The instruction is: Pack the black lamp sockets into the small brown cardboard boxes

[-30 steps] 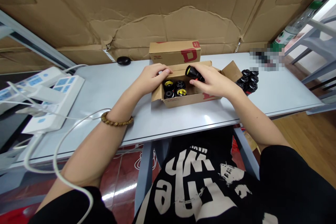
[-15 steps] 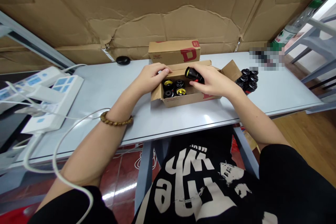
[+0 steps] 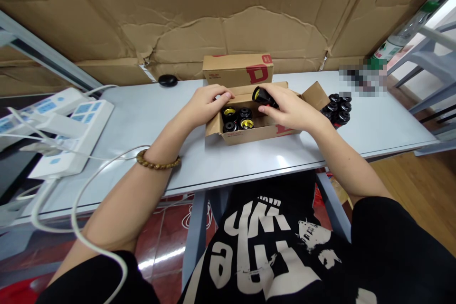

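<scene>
An open cardboard box (image 3: pixel 256 136) stands on the desk, its flaps spread. In its left half several black flashlights (image 3: pixel 245 113) stand upright, some showing a yellow inner ring and others a black end. My left hand (image 3: pixel 208 104) grips the box's back left rim with curled fingers and thumb. Over the box's right half, my right hand (image 3: pixel 288 107) is closed around a black flashlight (image 3: pixel 261 97), which lies tilted with its wide, yellow-lined end pointing left. The palm hides its other end.
A closed cardboard box (image 3: pixel 237 69) with a red D stands behind. More black flashlights (image 3: pixel 337 108) cluster right of the open flap (image 3: pixel 316 96). White power strips (image 3: pixel 73 140) and cables lie left, a black oval object (image 3: pixel 167 80) at the back, a plastic bottle (image 3: pixel 388 50) far right.
The flashlight in my right hand has tipped slightly, and the thumb has shifted a little on it. My left hand keeps its place on the box.
</scene>
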{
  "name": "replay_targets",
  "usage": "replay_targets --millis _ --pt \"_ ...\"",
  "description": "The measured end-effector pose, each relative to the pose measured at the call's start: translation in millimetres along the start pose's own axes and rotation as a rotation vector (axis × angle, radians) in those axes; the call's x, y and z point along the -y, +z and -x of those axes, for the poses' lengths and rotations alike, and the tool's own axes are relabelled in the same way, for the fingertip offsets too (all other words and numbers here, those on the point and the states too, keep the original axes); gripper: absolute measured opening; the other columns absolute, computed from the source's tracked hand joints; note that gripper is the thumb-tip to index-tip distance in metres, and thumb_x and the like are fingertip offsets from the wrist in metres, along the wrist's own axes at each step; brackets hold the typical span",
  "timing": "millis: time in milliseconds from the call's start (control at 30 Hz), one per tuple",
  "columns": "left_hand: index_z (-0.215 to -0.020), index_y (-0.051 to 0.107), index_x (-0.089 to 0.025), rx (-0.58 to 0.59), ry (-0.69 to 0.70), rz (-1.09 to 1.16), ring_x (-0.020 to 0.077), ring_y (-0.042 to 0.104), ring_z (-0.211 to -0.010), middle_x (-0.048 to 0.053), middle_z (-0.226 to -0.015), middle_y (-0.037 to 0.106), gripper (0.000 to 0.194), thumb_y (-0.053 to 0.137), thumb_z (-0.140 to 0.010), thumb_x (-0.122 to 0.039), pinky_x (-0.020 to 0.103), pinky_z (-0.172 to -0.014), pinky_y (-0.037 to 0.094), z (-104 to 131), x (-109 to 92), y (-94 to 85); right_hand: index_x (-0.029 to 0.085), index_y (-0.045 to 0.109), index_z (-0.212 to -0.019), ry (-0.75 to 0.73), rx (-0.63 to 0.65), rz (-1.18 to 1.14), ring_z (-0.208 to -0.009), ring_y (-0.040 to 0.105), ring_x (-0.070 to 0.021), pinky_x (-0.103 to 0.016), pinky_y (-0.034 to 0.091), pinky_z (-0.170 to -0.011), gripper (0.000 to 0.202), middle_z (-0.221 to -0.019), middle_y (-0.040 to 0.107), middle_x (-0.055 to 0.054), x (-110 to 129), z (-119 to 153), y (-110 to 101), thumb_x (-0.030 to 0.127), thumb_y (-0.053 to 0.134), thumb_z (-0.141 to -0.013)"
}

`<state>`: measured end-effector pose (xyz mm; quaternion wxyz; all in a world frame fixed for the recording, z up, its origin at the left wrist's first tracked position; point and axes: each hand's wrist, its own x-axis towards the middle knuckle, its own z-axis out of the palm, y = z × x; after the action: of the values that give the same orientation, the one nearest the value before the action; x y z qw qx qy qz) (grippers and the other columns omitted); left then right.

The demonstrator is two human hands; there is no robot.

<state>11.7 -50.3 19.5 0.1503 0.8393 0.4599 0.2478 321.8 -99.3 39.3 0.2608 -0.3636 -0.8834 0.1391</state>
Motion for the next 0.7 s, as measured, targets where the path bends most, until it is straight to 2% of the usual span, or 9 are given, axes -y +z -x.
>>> replay_targets --millis 167,400,567,633,700 --pt "-0.123 0.088 -0.020 0.005 -0.005 0.008 0.0332 0.076 -0.117 0.014 -0.130 0.086 0.055 0.047 -0.113 -0.055 0.047 -0.108 0.059 0.4 -1.4 -0.6 0.018 0.066 -0.139 0.080 -0.022 0.008 -0.131 0.072 -0.0433 -0.064 0.058 -0.115 0.037 -0.142 0.078 -0.020 1.0 -0.6 -0.3 0.041 0.058 -0.111" --pt "-0.123 0.088 -0.021 0.004 -0.008 -0.012 0.0324 0.077 -0.117 0.013 -0.130 0.087 0.054 0.047 -0.113 -0.055 0.046 -0.109 0.059 0.8 -2.2 -1.2 0.018 0.064 -0.146 -0.036 -0.028 0.002 -0.116 0.074 -0.0358 -0.053 0.062 -0.103 0.046 -0.134 0.080 -0.017 1.5 1.7 0.3 0.034 0.066 -0.103" --pt "-0.122 0.088 -0.021 -0.002 -0.002 -0.018 0.0327 0.077 -0.117 0.013 -0.130 0.087 0.055 0.047 -0.112 -0.055 0.046 -0.108 0.059 0.8 -2.3 -1.0 0.020 0.070 -0.125 -0.052 -0.001 0.014 -0.099 0.074 -0.0300 -0.046 0.061 -0.091 0.027 -0.115 0.082 -0.012 -0.9 2.1 1.3 0.027 0.065 -0.100" --pt "-0.122 0.088 -0.021 -0.002 -0.002 -0.009 0.0324 0.077 -0.118 0.013 -0.130 0.087 0.055 0.047 -0.112 -0.056 0.046 -0.108 0.058 0.8 -2.1 -0.6 0.020 0.071 -0.125 -0.057 -0.002 0.016 -0.102 0.075 -0.0307 -0.047 0.062 -0.093 0.027 -0.117 0.083 -0.012 -0.9 1.8 1.6 0.027 0.065 -0.101" --pt "-0.122 0.088 -0.021 -0.003 -0.002 0.000 0.0323 0.076 -0.117 0.013 -0.130 0.087 0.056 0.047 -0.112 -0.057 0.046 -0.108 0.058 0.8 -2.1 -0.3 0.019 0.072 -0.135 -0.069 -0.012 0.006 -0.112 0.077 -0.0336 -0.051 0.063 -0.100 0.036 -0.127 0.084 -0.014 -0.7 1.3 1.9 0.030 0.065 -0.102"
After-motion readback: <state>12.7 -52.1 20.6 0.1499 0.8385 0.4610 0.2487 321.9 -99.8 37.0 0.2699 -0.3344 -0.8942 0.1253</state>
